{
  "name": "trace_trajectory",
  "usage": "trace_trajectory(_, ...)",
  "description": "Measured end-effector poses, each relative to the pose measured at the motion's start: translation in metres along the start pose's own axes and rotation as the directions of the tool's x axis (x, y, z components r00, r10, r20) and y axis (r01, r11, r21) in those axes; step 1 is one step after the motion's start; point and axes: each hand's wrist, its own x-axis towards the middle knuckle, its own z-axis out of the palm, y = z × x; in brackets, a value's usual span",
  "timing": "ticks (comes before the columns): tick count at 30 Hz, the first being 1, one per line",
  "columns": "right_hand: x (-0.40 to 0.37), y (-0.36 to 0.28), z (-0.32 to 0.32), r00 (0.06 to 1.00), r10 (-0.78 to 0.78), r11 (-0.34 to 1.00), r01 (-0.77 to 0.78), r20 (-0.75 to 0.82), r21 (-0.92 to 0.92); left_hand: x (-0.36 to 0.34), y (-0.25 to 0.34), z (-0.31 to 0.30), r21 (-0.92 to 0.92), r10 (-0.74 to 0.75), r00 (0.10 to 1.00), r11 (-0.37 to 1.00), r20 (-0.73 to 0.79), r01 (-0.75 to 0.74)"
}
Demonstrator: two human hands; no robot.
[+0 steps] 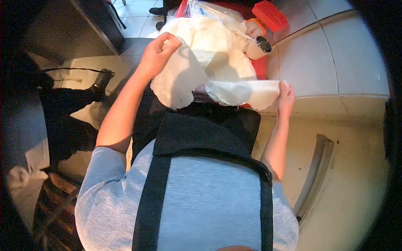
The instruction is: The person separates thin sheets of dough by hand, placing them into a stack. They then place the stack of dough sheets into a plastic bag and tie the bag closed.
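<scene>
Between my hands hangs a thin, whitish sheet (180, 79), with ragged lower edges and a narrow gap near its middle. My left hand (161, 50) is closed on its upper left corner, thumb and fingers pinched together. At the right end, my right hand (286, 96) pinches the folded upper edge. Behind the sheet lies a large heap of similar pale, thin sheets (213, 35) on a red surface. Shadows of my arms fall over the sheet and the heap.
Beyond the heap's right side are a white cup (255, 49) with a dark inside, an orange dial scale (254, 28) and a red basket (270, 16). A tiled wall (307, 62) rises at right. Another person's hand (25, 175) shows blurred at far left.
</scene>
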Motion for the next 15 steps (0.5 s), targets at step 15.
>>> trace_trajectory(15,-0.003,0.116,0.054,0.930,0.333,0.915,-0.359,0.156,0.184,-0.051,-0.137,0.001,-0.230,-0.324,0.915,0.935,-0.241,0.271)
